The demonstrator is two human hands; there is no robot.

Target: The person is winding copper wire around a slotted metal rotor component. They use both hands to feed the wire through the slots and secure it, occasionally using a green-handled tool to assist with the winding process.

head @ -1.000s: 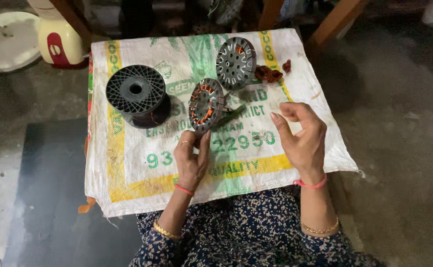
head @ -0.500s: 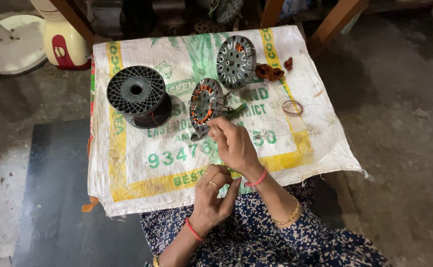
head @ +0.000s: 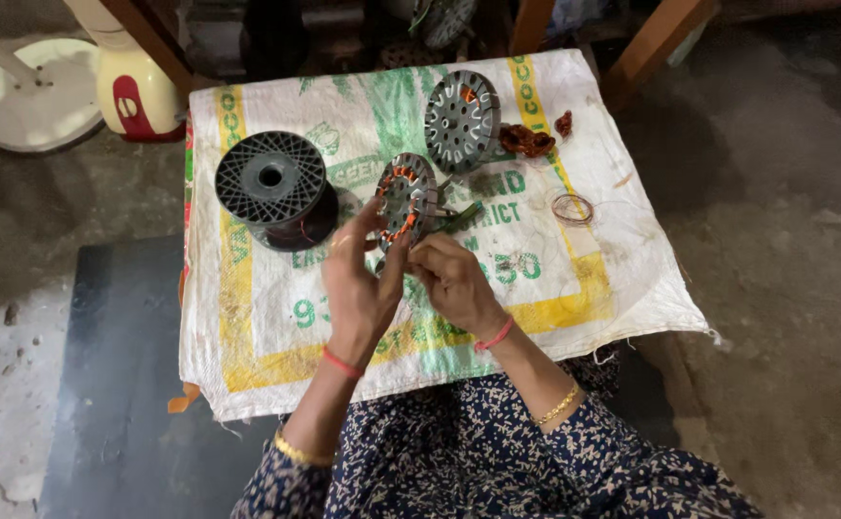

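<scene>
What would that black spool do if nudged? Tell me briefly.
The black spool rests on one flat flange on the woven sack, so it would probably slide rather than roll. Its wide flanges suggest it is unlikely to tip. Tipped onto its edge, it would likely roll.

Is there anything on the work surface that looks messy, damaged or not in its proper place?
Only small things. A tangled clump of copper wire lies loose beside the flat stator, and a thin wire loop sits alone on the woven sack. The sack's front edge is frayed. Nothing looks spilled or broken.
</scene>
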